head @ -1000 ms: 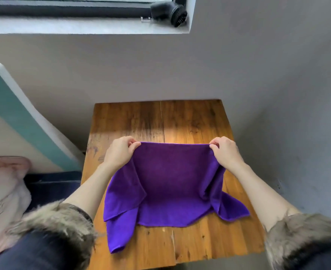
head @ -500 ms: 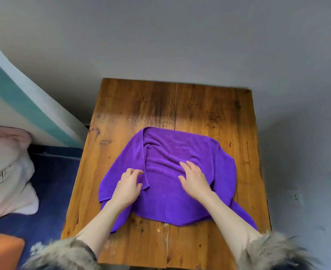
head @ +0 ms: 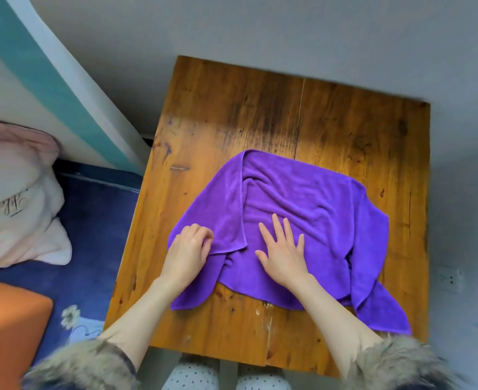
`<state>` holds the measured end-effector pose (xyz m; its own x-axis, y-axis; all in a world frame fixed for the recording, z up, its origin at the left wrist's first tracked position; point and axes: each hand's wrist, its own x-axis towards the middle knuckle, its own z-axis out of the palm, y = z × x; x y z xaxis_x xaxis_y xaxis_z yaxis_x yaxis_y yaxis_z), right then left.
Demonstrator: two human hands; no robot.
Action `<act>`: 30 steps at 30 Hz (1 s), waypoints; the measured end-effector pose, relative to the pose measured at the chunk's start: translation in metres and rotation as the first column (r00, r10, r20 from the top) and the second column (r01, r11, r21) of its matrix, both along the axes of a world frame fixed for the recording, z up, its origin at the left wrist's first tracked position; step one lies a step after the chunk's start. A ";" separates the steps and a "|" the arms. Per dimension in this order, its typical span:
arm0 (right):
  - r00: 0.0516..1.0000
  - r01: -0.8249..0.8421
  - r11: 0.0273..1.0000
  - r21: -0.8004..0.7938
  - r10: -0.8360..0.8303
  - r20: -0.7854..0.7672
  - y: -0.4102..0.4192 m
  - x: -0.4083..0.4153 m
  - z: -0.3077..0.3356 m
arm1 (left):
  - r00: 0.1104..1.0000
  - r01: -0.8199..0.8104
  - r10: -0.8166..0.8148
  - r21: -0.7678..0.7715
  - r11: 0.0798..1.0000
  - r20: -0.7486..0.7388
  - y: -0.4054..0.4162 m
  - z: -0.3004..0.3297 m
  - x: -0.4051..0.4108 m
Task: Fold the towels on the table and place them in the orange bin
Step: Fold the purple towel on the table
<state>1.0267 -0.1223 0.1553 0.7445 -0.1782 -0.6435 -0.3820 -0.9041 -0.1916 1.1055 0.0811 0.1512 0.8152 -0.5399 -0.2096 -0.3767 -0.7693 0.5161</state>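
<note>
While flattening the rumpled purple microfibre towel mid-way on the worn wooden table under the spread right hand, work from the curled, apparently pinching left hand at its left flap; orange bin lies far left.

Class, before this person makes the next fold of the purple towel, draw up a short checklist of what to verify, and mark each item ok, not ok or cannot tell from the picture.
1. Purple microfibre towel lies wholly on the wooden table: not ok, its near right corner hangs over the edge.
2. Cloth smoothed flat: not ok, wrinkles and a loose left flap remain.
3. Right hand pins the middle with flat, spread fingers: ok.
4. Left hand grips the left edge: cannot tell, fingers curl at the cloth.
5. Orange bin is within view at the left: ok.
</note>
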 end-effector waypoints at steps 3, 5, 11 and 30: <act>0.997 0.079 0.996 -0.038 -0.079 0.002 0.013 0.006 0.003 | 0.992 0.045 -0.049 -0.036 0.998 -0.114 0.013 0.005 0.028; 0.994 0.105 0.994 -0.041 -0.104 0.044 0.023 0.013 0.006 | 0.975 0.153 -0.154 -0.021 0.988 -0.161 0.020 0.004 0.044; 0.933 0.334 0.942 0.027 -0.335 0.134 0.053 0.029 0.009 | 0.938 0.321 -0.304 0.083 0.944 -0.165 0.024 -0.008 0.025; 0.408 0.795 0.289 0.533 -0.905 -0.117 0.071 0.097 0.037 | 0.916 -0.311 0.197 -0.308 0.899 -0.349 0.051 0.009 0.047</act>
<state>1.1241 -0.0510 0.1928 0.4509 -0.5256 -0.7214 -0.7887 0.1438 -0.5978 1.1523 0.1318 0.1604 0.8618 -0.4065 -0.3035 0.0245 -0.5642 0.8252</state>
